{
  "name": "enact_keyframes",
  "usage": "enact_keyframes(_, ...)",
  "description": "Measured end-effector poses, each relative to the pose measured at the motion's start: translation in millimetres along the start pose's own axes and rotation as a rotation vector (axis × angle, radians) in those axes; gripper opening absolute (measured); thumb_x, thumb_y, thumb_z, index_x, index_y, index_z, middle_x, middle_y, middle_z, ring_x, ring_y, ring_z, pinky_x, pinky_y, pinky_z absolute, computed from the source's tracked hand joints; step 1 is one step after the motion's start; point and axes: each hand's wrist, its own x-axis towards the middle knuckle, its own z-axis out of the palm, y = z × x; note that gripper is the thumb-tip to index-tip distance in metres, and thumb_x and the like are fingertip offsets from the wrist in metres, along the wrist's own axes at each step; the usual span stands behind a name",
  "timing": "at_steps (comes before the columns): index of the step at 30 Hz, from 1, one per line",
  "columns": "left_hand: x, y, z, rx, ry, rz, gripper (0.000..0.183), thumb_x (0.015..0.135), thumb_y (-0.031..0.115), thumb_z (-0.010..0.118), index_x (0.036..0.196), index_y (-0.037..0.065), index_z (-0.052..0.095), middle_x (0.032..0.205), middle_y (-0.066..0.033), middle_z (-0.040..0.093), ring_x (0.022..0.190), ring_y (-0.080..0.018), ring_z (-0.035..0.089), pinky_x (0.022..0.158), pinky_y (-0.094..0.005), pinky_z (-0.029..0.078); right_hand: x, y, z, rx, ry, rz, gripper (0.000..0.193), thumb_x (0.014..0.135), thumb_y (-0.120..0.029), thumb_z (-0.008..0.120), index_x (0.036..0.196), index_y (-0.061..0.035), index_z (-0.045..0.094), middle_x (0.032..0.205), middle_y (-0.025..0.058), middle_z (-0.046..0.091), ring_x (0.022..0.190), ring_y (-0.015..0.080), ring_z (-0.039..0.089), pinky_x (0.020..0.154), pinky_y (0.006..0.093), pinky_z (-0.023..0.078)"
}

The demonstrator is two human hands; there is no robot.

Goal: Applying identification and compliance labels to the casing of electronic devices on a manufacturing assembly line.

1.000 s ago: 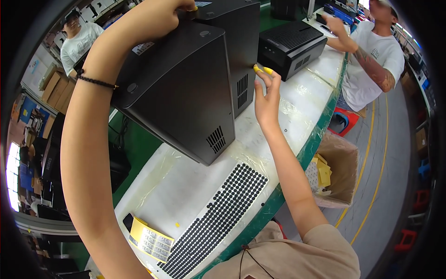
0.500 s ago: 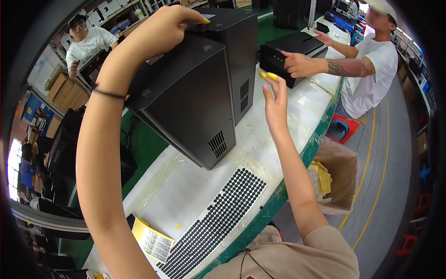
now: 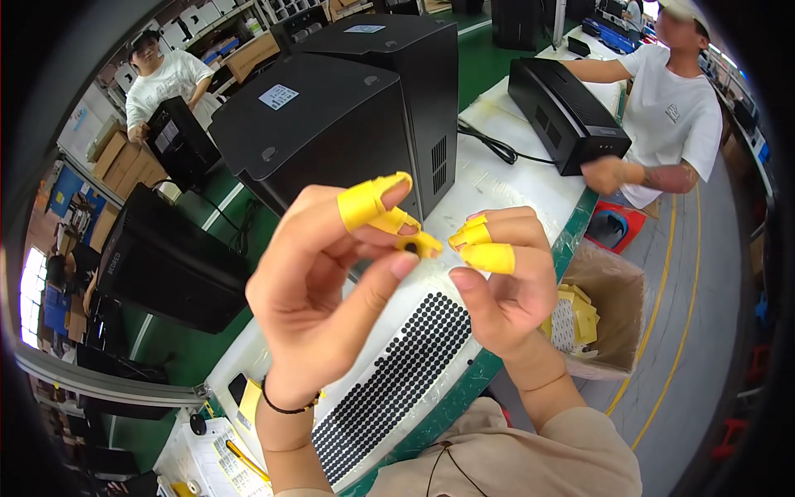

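Yellow-taped left hand [image 3: 310, 290]: thumb and one taped fingertip, close together on a small black dot [image 3: 411, 248].
Right hand [image 3: 520, 290]: raised just beside it, thumb near my curled, taped fingers; I cannot tell whether they grip anything.
Dot sheet [image 3: 389, 381]: flat along the green near edge of the counter [image 3: 497, 186].
Tall cases [image 3: 331, 116]: two, black, toward the counter's far edge.
Co-worker's hand [image 3: 609, 176]: blurred, at the end of a black unit [image 3: 571, 116].

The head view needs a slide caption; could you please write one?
Hands with yellow finger wraps held close together over a table bearing rows of black dots and black cases.
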Motion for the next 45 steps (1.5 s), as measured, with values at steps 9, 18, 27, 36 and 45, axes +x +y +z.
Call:
enact_keyframes(9,-17,0,12,0.336,0.024,0.205,0.045,0.07,-0.016,0.07,0.112,-0.007,0.058,0.105,-0.0196,0.062,0.088,-0.0248,0.064,0.071,-0.0275,0.056,13,-14,-13,-0.302,-0.187,-0.101,0.025,0.065,-0.005,0.078,0.088,-0.0093,0.068,0.092,0.004,0.06,0.082,0.0227,0.057,0.068,0.0323,0.047)
enact_keyframes(18,3,-2,13,0.269,-0.253,-0.004,0.061,0.075,-0.021,0.06,0.13,-0.001,0.042,0.125,-0.02,0.05,0.099,-0.0232,0.062,0.077,-0.0297,0.056,26,-5,-32,-0.463,-0.332,-0.156,0.023,0.062,-0.005,0.078,0.081,-0.0098,0.067,0.08,0.0017,0.063,0.078,0.0212,0.06,0.07,0.0341,0.049)
enact_keyframes(27,181,-15,40,1.547,-0.753,-0.166,0.059,0.088,0.047,0.058,0.114,-0.005,0.058,0.113,-0.0255,0.061,0.105,-0.0377,0.06,0.088,-0.0429,0.049,-21,108,-74,-0.307,0.02,0.406,0.012,0.078,0.004,0.071,0.085,0.0012,0.062,0.088,0.0076,0.065,0.083,0.0167,0.061,0.082,0.0255,0.046)
enact_keyframes(36,235,-78,8,1.738,-0.872,-0.266,0.06,0.088,0.049,0.057,0.116,-0.004,0.057,0.114,-0.0254,0.061,0.107,-0.0375,0.059,0.089,-0.0438,0.049,-96,225,-67,-0.311,-0.043,0.751,0.011,0.086,-0.007,0.067,0.09,0.0022,0.062,0.083,0.0048,0.066,0.08,0.0109,0.062,0.079,0.0261,0.049)
enact_keyframes(45,243,-90,-28,1.662,-0.85,-0.21,0.066,0.088,0.054,0.052,0.123,-0.002,0.055,0.115,-0.0246,0.061,0.107,-0.039,0.058,0.092,-0.0434,0.046,-114,265,-43,-0.289,-0.065,0.812,0.014,0.083,-0.007,0.069,0.089,0.0038,0.063,0.08,0.0117,0.067,0.073,0.0172,0.062,0.072,0.029,0.05)
